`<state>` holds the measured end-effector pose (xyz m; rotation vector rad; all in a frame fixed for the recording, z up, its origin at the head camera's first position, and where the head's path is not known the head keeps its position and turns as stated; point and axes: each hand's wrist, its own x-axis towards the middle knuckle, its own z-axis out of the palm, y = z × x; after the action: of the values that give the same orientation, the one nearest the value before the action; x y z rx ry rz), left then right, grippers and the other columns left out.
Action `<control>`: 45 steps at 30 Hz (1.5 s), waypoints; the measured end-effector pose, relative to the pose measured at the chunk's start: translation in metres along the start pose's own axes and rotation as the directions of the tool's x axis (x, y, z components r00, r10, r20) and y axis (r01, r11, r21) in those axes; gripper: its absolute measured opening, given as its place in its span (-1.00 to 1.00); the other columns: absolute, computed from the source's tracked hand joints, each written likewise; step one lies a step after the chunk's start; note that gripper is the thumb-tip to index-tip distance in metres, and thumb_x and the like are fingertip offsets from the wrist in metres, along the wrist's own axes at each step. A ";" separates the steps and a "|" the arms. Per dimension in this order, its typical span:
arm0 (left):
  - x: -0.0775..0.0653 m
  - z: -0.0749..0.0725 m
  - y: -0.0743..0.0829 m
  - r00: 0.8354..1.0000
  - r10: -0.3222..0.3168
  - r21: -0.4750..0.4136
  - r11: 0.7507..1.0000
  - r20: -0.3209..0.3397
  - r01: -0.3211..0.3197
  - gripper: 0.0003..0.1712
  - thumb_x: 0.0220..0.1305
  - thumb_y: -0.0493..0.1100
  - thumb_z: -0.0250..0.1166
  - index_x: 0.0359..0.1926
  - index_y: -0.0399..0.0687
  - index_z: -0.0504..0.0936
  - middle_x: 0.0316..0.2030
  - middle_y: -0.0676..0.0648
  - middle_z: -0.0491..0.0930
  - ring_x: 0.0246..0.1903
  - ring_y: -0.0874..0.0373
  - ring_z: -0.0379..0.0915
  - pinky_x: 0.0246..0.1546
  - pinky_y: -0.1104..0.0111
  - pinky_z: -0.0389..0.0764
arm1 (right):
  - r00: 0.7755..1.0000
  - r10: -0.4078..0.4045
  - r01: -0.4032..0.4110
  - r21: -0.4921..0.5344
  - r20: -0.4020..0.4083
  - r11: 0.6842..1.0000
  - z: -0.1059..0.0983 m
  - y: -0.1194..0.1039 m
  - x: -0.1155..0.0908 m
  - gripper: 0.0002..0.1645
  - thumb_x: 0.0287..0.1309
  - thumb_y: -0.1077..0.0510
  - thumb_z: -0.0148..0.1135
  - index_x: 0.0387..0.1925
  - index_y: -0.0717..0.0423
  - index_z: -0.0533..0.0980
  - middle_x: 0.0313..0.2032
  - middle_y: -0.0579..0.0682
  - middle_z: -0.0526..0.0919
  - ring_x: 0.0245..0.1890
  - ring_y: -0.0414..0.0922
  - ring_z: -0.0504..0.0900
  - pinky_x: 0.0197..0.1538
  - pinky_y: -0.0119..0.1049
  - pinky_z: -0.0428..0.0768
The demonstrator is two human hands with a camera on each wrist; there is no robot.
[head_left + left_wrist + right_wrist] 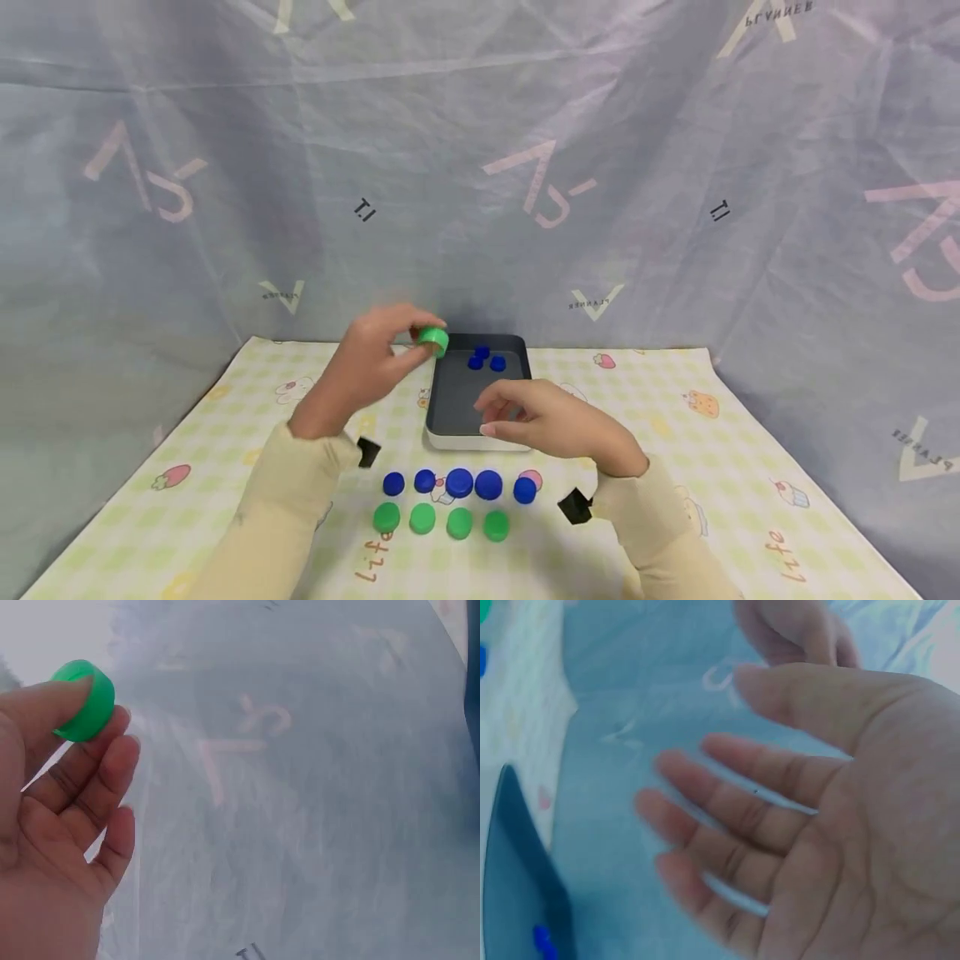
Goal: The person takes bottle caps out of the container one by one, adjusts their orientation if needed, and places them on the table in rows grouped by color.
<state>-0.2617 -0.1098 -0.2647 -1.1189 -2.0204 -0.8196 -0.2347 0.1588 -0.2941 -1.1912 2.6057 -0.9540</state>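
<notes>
- Pinches green bottle cap (433,337) between thumb and fingers of left hand (367,354), raised by far left part of gray-and-white tray (457,404).
- Holds right hand (558,421) near tray's near right corner, fingers spread and loosely bent.
- Has three blue bottle caps (498,364) grouped inside tray, toward far end.
- Shows row of five blue caps (459,482) on checked tablecloth (570,554), near side of tray.
- Shows row of four green caps (460,523) just nearer.

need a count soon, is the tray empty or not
Not empty: the head view shows three blue caps in the tray, toward its far end; the right hand hides part of it.
</notes>
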 end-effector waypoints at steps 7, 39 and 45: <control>-0.013 0.008 0.023 0.990 0.074 -0.067 0.996 0.124 -0.066 -0.78 0.26 -0.32 0.38 -0.08 -0.03 0.72 -0.37 0.15 0.59 -0.45 0.34 0.37 -0.42 0.45 0.46 | 0.983 -0.169 0.171 0.014 -0.076 0.985 -0.008 -0.023 -0.011 -0.74 0.41 0.01 0.19 0.07 -0.12 0.54 -0.15 -0.24 0.67 -0.22 -0.22 0.66 -0.17 -0.29 0.62; -0.019 0.029 0.031 0.949 0.307 -0.027 0.951 -0.078 -0.309 -0.81 0.07 -0.40 0.48 -0.31 -0.15 0.67 -0.19 -0.06 0.63 -0.25 0.13 0.54 -0.25 0.40 0.57 | 0.934 -0.033 0.174 0.372 -0.357 0.912 0.014 -0.039 0.002 -0.84 0.35 0.20 0.24 -0.10 0.16 0.50 -0.19 0.09 0.62 -0.21 -0.03 0.68 -0.10 -0.19 0.66; -0.019 0.033 0.031 0.958 0.287 0.002 0.958 0.016 -0.287 -0.81 0.12 -0.30 0.49 -0.26 -0.08 0.65 -0.17 -0.01 0.61 -0.23 0.16 0.52 -0.15 0.36 0.55 | 0.945 0.026 0.060 0.249 -0.327 0.967 0.006 -0.038 -0.006 -0.83 0.29 0.12 0.33 -0.15 0.05 0.53 -0.22 -0.02 0.63 -0.27 -0.11 0.68 -0.15 -0.24 0.65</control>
<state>-0.2349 -0.0789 -0.2926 -1.3795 -1.8137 -0.6578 -0.2040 0.1413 -0.2770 -1.0674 2.5978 -1.5604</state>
